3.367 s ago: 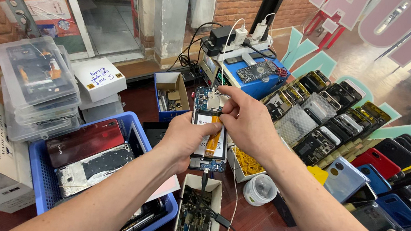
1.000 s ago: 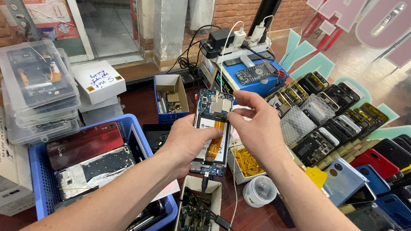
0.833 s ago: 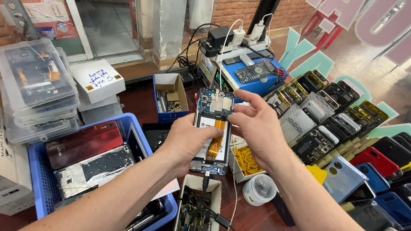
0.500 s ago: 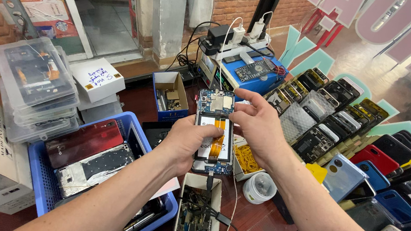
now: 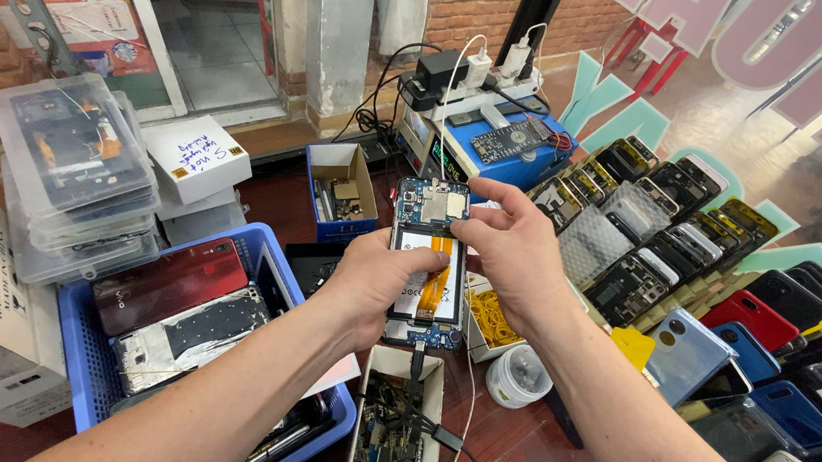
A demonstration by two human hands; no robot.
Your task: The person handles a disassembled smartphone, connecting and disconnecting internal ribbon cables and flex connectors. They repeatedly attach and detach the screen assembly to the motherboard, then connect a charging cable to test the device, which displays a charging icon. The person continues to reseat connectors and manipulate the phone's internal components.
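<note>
Both forearms reach forward; left hand (image 5: 376,278) curls in a grip, right hand (image 5: 514,256) pinches with fingertips.

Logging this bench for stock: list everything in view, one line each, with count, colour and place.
opened phone: one, blue boards, orange flex, held at centre
blue basket: one, left, holds a red phone back
clear cases: a stack, far left
white boxes: several, left
small blue box: one, behind the phone
blue station: one, rear centre, chargers on top
phone shells: many, black, red, blue, in rows at right
white tray: one, near centre, holds parts
white tape roll: one, centre
left hand: grips the phone's left edge
right hand: fingers at its upper right
</note>
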